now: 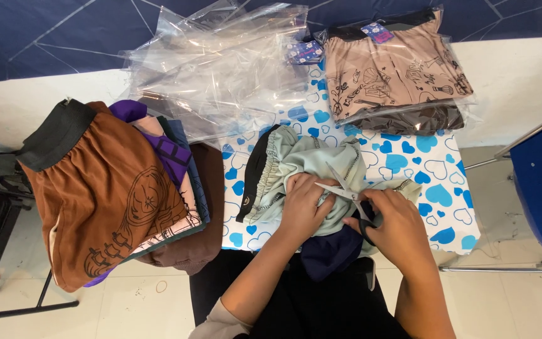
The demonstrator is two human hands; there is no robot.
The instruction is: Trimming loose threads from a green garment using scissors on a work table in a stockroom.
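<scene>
Right hand point(391, 221) holding open steel scissors point(344, 188) at pale green fabric garment point(308, 164); left hand point(305, 206) pressing it; stacked garments point(111, 188) left.

Left hand point(302, 210) pressed flat, right hand point(391, 221) curled in closed grip
</scene>
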